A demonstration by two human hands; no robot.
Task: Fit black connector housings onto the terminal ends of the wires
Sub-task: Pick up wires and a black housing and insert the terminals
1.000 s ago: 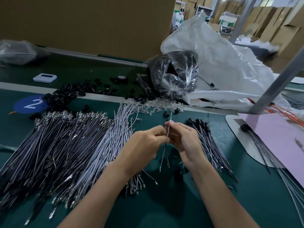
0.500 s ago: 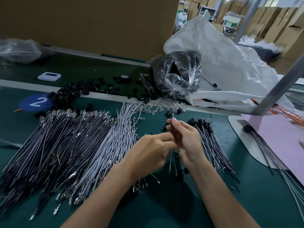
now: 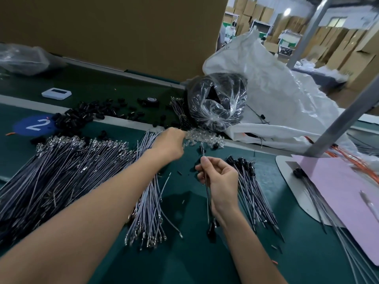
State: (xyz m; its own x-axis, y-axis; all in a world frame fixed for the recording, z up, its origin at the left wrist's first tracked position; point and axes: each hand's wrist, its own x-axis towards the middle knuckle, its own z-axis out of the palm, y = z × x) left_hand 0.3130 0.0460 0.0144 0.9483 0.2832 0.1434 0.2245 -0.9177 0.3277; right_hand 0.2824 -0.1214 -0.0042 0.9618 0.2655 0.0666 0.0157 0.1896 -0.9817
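Since half a second ago the left grip has parted from the right one and reached forward to the heap of clear plastic pieces at the far edge of the green surface. Its fingertips are buried there, so I cannot tell whether it has closed on anything. The right grip pinches a dark wire upright between thumb and forefinger, with the metal terminal poking above and what may be a black housing at the lower end. Loose black connector housings lie far left, beyond the pile of bare wires. Fitted wires lie just beside the right grip.
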